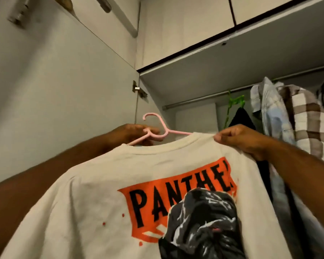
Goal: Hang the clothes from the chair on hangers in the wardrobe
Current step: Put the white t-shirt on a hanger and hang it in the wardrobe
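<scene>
The left hand grips the pink hanger at its neck; at three o'clock, the right hand pinches the T-shirt collar, seating it before hanging on the rail.

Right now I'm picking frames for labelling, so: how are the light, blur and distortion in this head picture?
Head view: dim, warm light, no glare; wide angle skews the wardrobe rail; left hand on the pink hanger slightly smeared; T-shirt print legible; hung shirts at right soft.
</scene>
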Tool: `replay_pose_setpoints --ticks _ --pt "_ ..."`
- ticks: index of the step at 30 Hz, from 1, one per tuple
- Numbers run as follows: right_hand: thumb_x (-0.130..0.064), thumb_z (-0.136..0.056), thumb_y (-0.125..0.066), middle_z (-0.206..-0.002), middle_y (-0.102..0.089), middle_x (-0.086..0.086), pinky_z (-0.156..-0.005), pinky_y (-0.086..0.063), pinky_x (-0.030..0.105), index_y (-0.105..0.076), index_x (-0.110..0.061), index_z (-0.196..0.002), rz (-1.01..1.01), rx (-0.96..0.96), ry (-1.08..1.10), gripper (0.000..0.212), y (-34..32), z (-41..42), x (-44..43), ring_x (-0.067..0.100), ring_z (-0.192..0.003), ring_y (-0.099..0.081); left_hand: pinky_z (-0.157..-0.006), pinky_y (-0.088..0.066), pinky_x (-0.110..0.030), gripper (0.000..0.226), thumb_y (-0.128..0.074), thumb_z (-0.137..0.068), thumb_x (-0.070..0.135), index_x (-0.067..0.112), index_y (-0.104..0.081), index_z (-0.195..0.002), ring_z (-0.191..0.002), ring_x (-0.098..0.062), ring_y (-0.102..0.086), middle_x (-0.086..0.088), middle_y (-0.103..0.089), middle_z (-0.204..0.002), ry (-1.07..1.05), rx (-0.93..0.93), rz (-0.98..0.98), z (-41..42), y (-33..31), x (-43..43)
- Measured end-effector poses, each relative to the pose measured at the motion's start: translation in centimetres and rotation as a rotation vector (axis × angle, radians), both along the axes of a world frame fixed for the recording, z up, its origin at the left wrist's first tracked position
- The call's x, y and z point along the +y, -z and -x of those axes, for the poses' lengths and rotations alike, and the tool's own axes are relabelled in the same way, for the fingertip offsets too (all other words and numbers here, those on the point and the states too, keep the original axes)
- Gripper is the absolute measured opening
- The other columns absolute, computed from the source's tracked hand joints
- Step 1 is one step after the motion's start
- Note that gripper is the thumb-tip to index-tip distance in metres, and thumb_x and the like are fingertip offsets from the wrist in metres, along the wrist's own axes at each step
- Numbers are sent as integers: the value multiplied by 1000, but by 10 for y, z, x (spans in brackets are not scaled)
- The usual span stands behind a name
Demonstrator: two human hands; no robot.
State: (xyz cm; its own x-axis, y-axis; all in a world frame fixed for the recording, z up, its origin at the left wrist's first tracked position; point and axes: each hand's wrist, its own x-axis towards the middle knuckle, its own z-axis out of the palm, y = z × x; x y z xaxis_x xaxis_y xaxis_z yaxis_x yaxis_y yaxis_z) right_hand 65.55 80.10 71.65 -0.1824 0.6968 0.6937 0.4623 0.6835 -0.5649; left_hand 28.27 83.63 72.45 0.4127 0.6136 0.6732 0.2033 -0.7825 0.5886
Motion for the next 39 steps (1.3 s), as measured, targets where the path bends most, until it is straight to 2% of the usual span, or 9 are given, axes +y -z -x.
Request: replay_pose_setpoints --ticks 3,5,9,12,15,19,25,31,39 --pt "-24 -91 -70 -85 -78 13 -56 -60 27 -76 -6 -91 -59 -50 298 19 -27 -13 -26 26 -68 -74 -91 -55 -39 46 -65 -82 40 11 -73 -116 -115 -30 -67 -10 -72 -121 8 -67 28 11 -11 39" --pt "-26 -92 -71 -82 -78 10 -56 -59 23 -77 -9 -88 -117 -39 486 19 -46 -24 -39 21 -67 -74 -79 -57 -34 39 -65 -86 39 14 -71 -115 -104 -26 -72 -4 -75 -114 -53 -113 -7 12 -21 67" --pt "-32 -92 -73 -81 -71 4 -55 -47 21 -76 -9 -84 -266 -52 848 25 -82 -31 -48 16 -68 -63 -71 -52 -33 13 -60 -100 18 16 -72 -103 -96 -25 -70 -1 -77 -101 -191 -103 -184 -29 -27 99" --pt "-33 -92 -73 -82 -69 10 -59 -42 25 -74 1 -90 -368 -96 1058 34 -110 -26 -31 24 -71 -62 -84 -53 -31 14 -61 -96 14 21 -73 -97 -101 -21 -68 1 -75 -105 -392 67 -382 -79 -39 112" --pt "-28 -91 -70 -116 -67 24 -79 -49 36 -68 3 -111 -452 -111 1217 37 -137 -13 -12 41 -104 -64 -95 -48 -28 22 -59 -96 17 17 -71 -114 -111 -20 -64 -4 -71 -118 -426 116 -496 -126 -52 110" --pt "-14 -93 -62 -131 -59 25 -94 -51 42 -60 2 -124 -528 -147 1307 35 -156 3 14 44 -118 -59 -98 -50 -30 23 -58 -96 21 18 -68 -117 -113 -19 -63 -3 -70 -122 -403 130 -553 -178 -58 117" --pt "-8 -94 -59 -127 -64 20 -92 -53 40 -65 -2 -122 -571 -262 1327 30 -169 -2 73 38 -116 -63 -97 -53 -36 25 -57 -97 27 19 -66 -118 -110 -20 -62 -2 -68 -122 -455 180 -602 -217 -67 143" --pt "-8 -96 -58 -125 -64 19 -91 -53 39 -66 -2 -121 -587 -299 1367 27 -179 -27 116 37 -114 -63 -101 -51 -33 31 -54 -101 26 18 -60 -130 -117 -18 -59 -2 -63 -130 -487 173 -598 -223 -70 186" --pt "-7 -94 -61 -130 -62 19 -95 -52 40 -64 -3 -124 -583 -415 1427 31 -191 -29 146 38 -119 -61 -100 -50 -31 31 -54 -100 24 18 -62 -129 -117 -19 -60 -2 -64 -131 -461 182 -593 -235 -66 245"
